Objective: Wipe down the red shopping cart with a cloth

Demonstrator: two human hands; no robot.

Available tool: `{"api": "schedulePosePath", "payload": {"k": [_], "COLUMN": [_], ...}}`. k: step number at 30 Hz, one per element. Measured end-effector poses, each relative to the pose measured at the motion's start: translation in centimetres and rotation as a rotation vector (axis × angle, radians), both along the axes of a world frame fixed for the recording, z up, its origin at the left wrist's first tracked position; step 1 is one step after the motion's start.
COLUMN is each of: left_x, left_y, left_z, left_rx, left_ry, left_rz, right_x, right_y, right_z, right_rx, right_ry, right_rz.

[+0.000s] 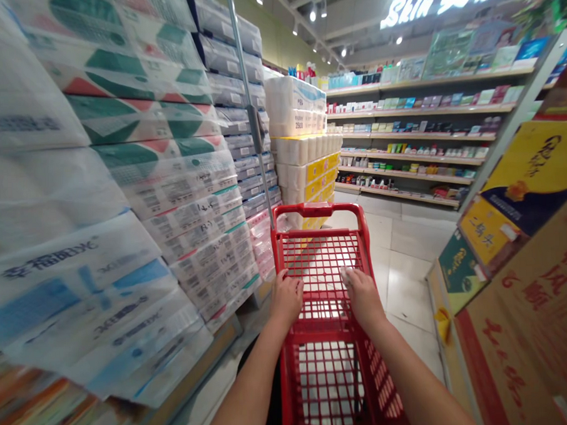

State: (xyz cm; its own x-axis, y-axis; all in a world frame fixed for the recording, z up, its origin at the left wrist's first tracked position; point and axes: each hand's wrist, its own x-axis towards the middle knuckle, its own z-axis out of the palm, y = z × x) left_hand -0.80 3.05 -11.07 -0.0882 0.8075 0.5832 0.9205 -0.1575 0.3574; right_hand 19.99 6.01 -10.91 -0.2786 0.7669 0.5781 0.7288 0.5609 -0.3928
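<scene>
two hands on one red wire shopping cart (327,386): left hand (285,298) and right hand (361,298) sit on the top mesh, well apart, fingers together and pressed down, no pinch; can't tell if they clasp the wires. cart's long axis points straight ahead, red end handle (316,210) beyond the hands. toilet paper stacks (179,198) left, shelves (402,132) and cardboard cartons (518,327) right.
</scene>
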Motion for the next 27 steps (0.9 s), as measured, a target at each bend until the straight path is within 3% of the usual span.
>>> {"api": "schedulePosePath", "payload": {"k": [5, 9, 14, 17, 23, 25, 27], "left_x": [0.0, 0.0, 0.6, 1.6, 2.7, 2.6, 2.3], "left_y": [0.0, -0.2, -0.3, 0.2, 1.1, 1.1, 1.0], "left_z": [-0.1, 0.0, 0.0, 0.1, -0.1, -0.1, -0.2], "left_rx": [0.014, 0.001, -0.037, -0.068, -0.031, -0.01, -0.011], "left_ry": [0.015, 0.039, 0.129, 0.175, 0.152, 0.17, 0.2], "left_rz": [0.003, 0.025, 0.068, 0.163, 0.297, 0.306, 0.314], "right_x": [-1.1, -1.5, -1.1, -1.1, -1.9, -2.2, -2.4], "right_y": [-1.1, -2.4, -3.0, -2.4, 0.7, 1.3, 1.4], "right_z": [0.0, -0.7, -1.6, -2.0, -0.4, -0.1, -0.3], "right_rx": [0.005, -0.016, -0.025, -0.041, -0.011, 0.013, 0.006], "right_ry": [-0.15, -0.18, -0.171, -0.085, 0.193, 0.203, 0.147], "right_rz": [0.105, -0.001, 0.148, 0.194, 0.059, -0.025, -0.022]}}
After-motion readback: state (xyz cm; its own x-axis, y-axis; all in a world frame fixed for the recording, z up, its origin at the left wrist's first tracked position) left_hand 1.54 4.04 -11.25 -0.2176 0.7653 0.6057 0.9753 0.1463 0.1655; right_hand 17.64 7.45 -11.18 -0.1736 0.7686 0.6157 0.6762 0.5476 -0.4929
